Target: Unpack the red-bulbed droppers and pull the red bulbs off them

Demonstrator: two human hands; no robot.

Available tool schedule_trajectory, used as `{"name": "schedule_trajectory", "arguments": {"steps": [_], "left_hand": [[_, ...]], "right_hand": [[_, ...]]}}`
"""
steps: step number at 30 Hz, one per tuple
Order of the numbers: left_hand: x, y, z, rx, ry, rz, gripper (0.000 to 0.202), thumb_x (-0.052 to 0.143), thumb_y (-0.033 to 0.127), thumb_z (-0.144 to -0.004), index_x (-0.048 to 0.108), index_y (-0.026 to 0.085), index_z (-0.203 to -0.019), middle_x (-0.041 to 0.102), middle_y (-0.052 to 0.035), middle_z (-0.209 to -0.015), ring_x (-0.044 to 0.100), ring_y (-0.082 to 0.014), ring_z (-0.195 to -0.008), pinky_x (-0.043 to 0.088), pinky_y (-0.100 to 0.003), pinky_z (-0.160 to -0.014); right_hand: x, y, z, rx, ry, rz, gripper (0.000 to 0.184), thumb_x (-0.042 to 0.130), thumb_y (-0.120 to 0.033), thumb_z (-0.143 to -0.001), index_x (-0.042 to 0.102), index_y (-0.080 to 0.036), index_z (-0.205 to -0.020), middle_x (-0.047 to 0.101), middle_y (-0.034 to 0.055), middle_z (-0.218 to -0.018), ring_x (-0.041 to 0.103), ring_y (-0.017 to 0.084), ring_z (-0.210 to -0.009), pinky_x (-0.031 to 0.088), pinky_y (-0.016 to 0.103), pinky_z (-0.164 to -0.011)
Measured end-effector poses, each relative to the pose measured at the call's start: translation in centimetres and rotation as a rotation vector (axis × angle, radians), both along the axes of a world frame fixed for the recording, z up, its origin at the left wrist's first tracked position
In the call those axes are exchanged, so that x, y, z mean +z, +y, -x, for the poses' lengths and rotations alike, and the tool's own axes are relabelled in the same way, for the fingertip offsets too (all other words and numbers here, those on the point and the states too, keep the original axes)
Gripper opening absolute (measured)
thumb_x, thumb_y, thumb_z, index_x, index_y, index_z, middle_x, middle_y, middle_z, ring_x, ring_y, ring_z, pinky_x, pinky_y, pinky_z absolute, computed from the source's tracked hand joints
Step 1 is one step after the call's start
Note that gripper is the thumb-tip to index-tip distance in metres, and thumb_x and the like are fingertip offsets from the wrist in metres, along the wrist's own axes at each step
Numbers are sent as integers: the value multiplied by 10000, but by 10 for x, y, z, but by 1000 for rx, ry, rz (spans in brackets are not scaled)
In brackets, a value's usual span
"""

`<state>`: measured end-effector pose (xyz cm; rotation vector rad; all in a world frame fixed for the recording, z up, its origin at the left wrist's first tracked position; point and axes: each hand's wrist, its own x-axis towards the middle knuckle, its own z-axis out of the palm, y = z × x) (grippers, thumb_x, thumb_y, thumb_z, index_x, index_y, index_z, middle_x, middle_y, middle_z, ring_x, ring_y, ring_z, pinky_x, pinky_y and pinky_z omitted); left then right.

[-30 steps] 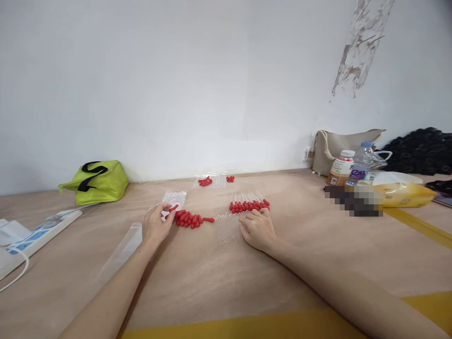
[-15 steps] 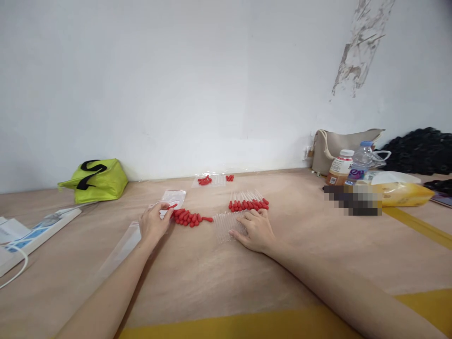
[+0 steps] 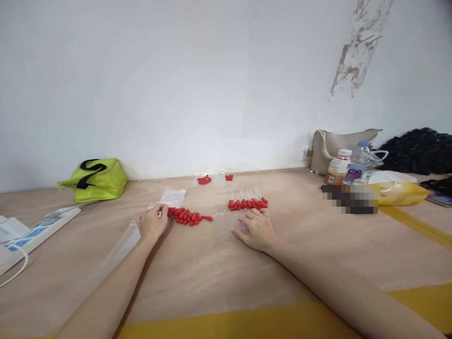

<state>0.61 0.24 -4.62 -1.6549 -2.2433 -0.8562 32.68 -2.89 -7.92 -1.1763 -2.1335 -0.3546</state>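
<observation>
My left hand (image 3: 153, 222) is closed in a pinch at the left end of a row of red rubber dropper bulbs (image 3: 185, 216), its fingertips on the end bulb. One bulb at the row's right end lies sideways, pointing right. My right hand (image 3: 257, 229) rests with fingers spread over a row of clear glass tubes (image 3: 222, 227), covering their right part. Just beyond it lie several droppers (image 3: 248, 202), clear tubes with red bulbs turned toward me. A clear zip bag (image 3: 173, 196) is behind my left hand.
Farther back, a clear bag (image 3: 215, 181) holds more red bulbs and tubes. At left are a lime-green bag (image 3: 102, 181) and a power strip (image 3: 42, 230). On the right stand bottles (image 3: 339, 165), a beige bag (image 3: 337, 141) and a yellow tissue pack (image 3: 402, 192).
My left hand has moved slightly left and down, bringing the red bulb in its fingertips against the left end of the row. My right hand stays on the glass tubes.
</observation>
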Motion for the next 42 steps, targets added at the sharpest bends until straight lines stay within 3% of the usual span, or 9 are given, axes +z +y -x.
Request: {"name": "schedule_trajectory", "arguments": {"steps": [7, 11, 14, 19, 22, 27, 32, 38, 42], "left_hand": [[-1, 1, 6, 34, 19, 26, 359, 346, 421, -821, 629, 218, -907, 660, -98, -838, 573, -292, -847, 357, -393, -713], [4, -4, -7, 19, 95, -101, 307, 385, 397, -809, 625, 226, -896, 645, -76, -910, 537, -283, -908, 350, -392, -755], [11, -10, -34, -178, 170, -158, 220, 441, 345, -786, 625, 241, -846, 634, -29, -938, 513, -246, -931, 335, -367, -790], [15, -4, -96, -524, 229, 5, 183, 487, 353, -768, 619, 238, -716, 621, -12, -905, 501, -209, -906, 304, -360, -794], [13, 14, -128, -582, 215, 57, 245, 508, 444, -744, 620, 230, -709, 608, -23, -904, 493, -219, -917, 303, -373, -795], [7, 43, -160, -503, 186, 109, 394, 481, 566, -709, 636, 211, -640, 611, -65, -818, 497, -263, -895, 307, -416, -780], [1, 52, -172, -454, 160, 84, 377, 501, 510, -708, 631, 198, -540, 618, -81, -785, 498, -281, -877, 309, -430, -773], [6, 43, -171, -423, 113, 17, 272, 511, 393, -733, 627, 194, -588, 623, -59, -853, 500, -258, -894, 336, -416, -773], [9, 15, -153, -545, 110, -83, 250, 500, 375, -772, 609, 194, -638, 618, -37, -856, 515, -209, -870, 363, -368, -782]], "right_hand": [[-1, 0, -1, -16, 10, -7, 341, 479, -500, -784, 647, -205, -823, 607, 44, -751, 476, 176, -787, 238, 347, -773], [4, 1, -5, -24, 25, -17, 337, 490, -497, -777, 650, -205, -827, 616, 48, -753, 479, 177, -779, 234, 345, -780], [10, 3, -11, -24, 7, -34, 287, 494, -451, -787, 650, -212, -814, 619, 36, -745, 482, 170, -764, 231, 342, -782], [9, 7, -26, -73, 25, -51, 246, 442, -288, -833, 644, -207, -718, 611, 16, -682, 483, 141, -706, 225, 322, -762], [3, 7, -34, -108, 85, -31, 267, 440, -282, -834, 631, -200, -667, 597, 8, -629, 492, 136, -694, 216, 319, -768], [2, 5, -41, -115, 153, -5, 251, 449, -281, -834, 642, -209, -690, 617, 1, -646, 513, 121, -690, 201, 315, -774], [4, 6, -42, -148, 183, 44, 259, 450, -295, -835, 648, -216, -686, 617, -1, -633, 523, 125, -696, 206, 311, -761], [0, 9, -45, -172, 224, 52, 250, 451, -295, -828, 646, -224, -688, 598, -5, -626, 525, 124, -673, 240, 308, -735], [0, 10, -46, -88, 308, -3, 232, 488, -337, -796, 606, -233, -966, 591, 39, -895, 538, 164, -845, 325, 306, -760]]}}
